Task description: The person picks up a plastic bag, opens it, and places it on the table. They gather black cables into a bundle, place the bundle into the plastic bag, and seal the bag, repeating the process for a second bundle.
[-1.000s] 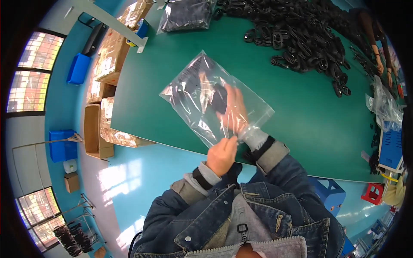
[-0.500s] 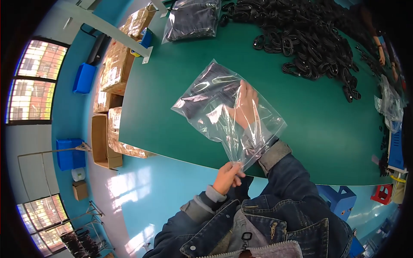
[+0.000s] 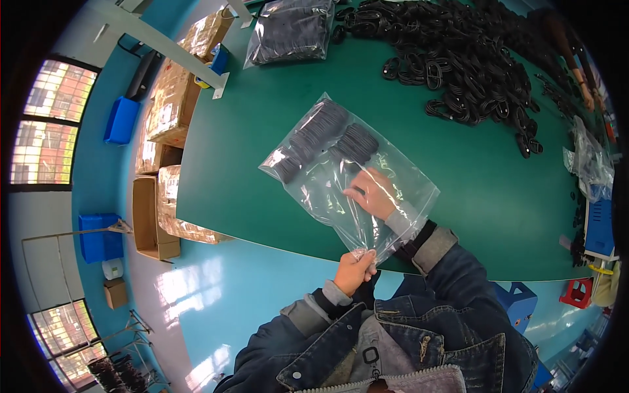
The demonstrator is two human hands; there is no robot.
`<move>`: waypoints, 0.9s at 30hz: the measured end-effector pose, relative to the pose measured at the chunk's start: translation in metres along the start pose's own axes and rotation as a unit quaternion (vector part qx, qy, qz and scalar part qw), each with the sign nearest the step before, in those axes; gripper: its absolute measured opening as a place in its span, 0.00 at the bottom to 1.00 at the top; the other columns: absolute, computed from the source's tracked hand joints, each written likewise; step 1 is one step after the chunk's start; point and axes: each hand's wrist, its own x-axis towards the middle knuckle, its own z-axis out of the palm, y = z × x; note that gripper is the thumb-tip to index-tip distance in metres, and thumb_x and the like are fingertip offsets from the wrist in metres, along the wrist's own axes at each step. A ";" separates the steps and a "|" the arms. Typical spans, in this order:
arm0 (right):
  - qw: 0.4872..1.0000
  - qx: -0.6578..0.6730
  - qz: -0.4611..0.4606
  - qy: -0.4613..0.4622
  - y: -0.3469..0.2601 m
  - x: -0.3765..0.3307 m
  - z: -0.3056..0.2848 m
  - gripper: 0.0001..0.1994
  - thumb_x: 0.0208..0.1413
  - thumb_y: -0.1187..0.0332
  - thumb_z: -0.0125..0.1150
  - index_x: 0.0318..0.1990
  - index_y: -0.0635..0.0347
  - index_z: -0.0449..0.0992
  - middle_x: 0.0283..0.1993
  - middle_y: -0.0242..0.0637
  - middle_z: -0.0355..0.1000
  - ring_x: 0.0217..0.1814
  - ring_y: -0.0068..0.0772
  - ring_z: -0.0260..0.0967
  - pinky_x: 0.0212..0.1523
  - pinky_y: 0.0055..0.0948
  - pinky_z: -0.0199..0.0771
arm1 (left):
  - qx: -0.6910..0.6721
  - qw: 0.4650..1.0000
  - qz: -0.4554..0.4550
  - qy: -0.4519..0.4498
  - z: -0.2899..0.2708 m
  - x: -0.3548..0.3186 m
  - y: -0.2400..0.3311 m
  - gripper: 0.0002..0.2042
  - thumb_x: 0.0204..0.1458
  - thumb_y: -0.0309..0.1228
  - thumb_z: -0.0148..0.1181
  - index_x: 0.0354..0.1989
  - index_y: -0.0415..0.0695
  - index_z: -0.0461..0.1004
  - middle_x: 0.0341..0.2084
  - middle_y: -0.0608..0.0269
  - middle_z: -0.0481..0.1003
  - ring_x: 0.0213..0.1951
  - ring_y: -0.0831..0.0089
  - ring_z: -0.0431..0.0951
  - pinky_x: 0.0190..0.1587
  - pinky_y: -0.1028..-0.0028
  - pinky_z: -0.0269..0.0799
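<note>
So the person's got a big clear plastic bag lying on the green table, with a few black coiled cables already down at the far end of it. Right hand is shoved inside through the open mouth, fingers loosely spread, not gripping anything as far as I can tell. Left hand is pinching the bag's near corner at the table edge to hold the mouth open. Looks like mid-loading to me. Next thing it'd need is that right hand out and over to the big pile of loose cables further up the table, well apart from the bag.
</note>
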 end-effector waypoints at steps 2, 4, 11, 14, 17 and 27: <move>0.993 -0.027 -0.084 0.078 0.003 0.018 -0.003 0.09 0.42 0.66 0.65 0.29 0.60 0.73 0.29 0.37 0.70 0.39 0.41 0.65 0.42 0.39 0.63 | 0.028 1.000 0.006 -0.005 0.000 -0.001 -0.004 0.14 0.58 0.36 0.49 0.23 0.41 0.70 0.14 0.67 0.70 0.15 0.83 0.64 0.18 0.82 0.58; 0.985 -0.042 -0.120 0.119 0.008 0.027 -0.001 0.07 0.44 0.67 0.64 0.27 0.59 0.74 0.26 0.34 0.70 0.36 0.40 0.65 0.40 0.38 0.63 | 0.076 0.997 0.018 -0.019 0.000 0.001 -0.010 0.14 0.58 0.35 0.49 0.23 0.40 0.70 0.14 0.67 0.69 0.15 0.83 0.64 0.18 0.82 0.59; 0.978 0.084 -0.166 0.091 0.022 0.033 -0.002 0.05 0.44 0.70 0.61 0.28 0.59 0.73 0.29 0.37 0.69 0.37 0.42 0.64 0.39 0.37 0.64 | 0.042 0.999 0.011 0.018 0.001 0.002 -0.013 0.14 0.58 0.36 0.48 0.23 0.40 0.69 0.14 0.67 0.69 0.15 0.83 0.64 0.18 0.82 0.58; 0.977 0.044 -0.124 0.165 0.024 0.031 -0.005 0.06 0.42 0.71 0.60 0.29 0.58 0.71 0.31 0.39 0.69 0.38 0.45 0.64 0.40 0.39 0.64 | 0.051 0.998 0.016 0.013 -0.002 0.003 -0.016 0.15 0.58 0.36 0.48 0.23 0.40 0.69 0.14 0.67 0.68 0.15 0.83 0.64 0.18 0.82 0.58; 0.971 0.015 -0.123 0.204 0.029 0.033 -0.009 0.08 0.40 0.72 0.60 0.30 0.59 0.69 0.33 0.42 0.67 0.39 0.47 0.63 0.40 0.40 0.64 | 0.074 0.997 0.017 -0.021 0.000 0.004 -0.018 0.15 0.59 0.36 0.47 0.23 0.40 0.69 0.14 0.67 0.68 0.14 0.83 0.63 0.18 0.82 0.58; 0.975 -0.100 -0.171 0.104 0.028 0.010 -0.009 0.21 0.44 0.69 0.58 0.48 0.61 0.66 0.51 0.45 0.63 0.56 0.45 0.59 0.57 0.41 0.58 | 0.099 0.990 0.031 0.092 -0.011 0.009 -0.013 0.17 0.60 0.36 0.44 0.23 0.38 0.69 0.13 0.65 0.68 0.14 0.81 0.64 0.17 0.80 0.58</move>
